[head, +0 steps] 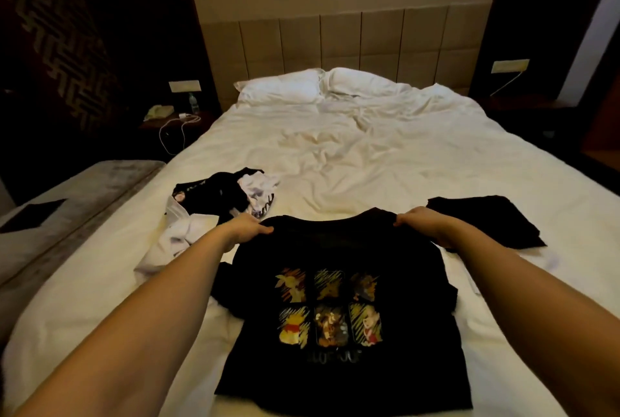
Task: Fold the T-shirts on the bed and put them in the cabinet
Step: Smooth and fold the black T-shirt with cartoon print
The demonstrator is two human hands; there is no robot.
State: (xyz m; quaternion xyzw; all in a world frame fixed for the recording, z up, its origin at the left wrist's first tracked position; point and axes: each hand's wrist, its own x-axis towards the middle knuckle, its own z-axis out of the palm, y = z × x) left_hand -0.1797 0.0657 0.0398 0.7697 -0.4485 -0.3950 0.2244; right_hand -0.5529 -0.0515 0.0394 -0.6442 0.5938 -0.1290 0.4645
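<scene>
The bed [385, 148] wears a rumpled white cover. Under both hands a black T-shirt [339, 383] with six cartoon panels lies print-up. Just beyond the left hand [246, 227] sits a heap of black and white clothes [221, 201] — unfolded. Just past the right hand [424, 222] lies a folded black garment [486, 220]. Far beyond both — two white pillows [322, 84].

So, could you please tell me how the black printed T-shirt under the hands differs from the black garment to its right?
The black printed T-shirt lies spread flat, print showing, both hands gripping its shoulders; the plain black garment lies smaller, apparently folded, untouched. Both rest on the white bed.
</scene>
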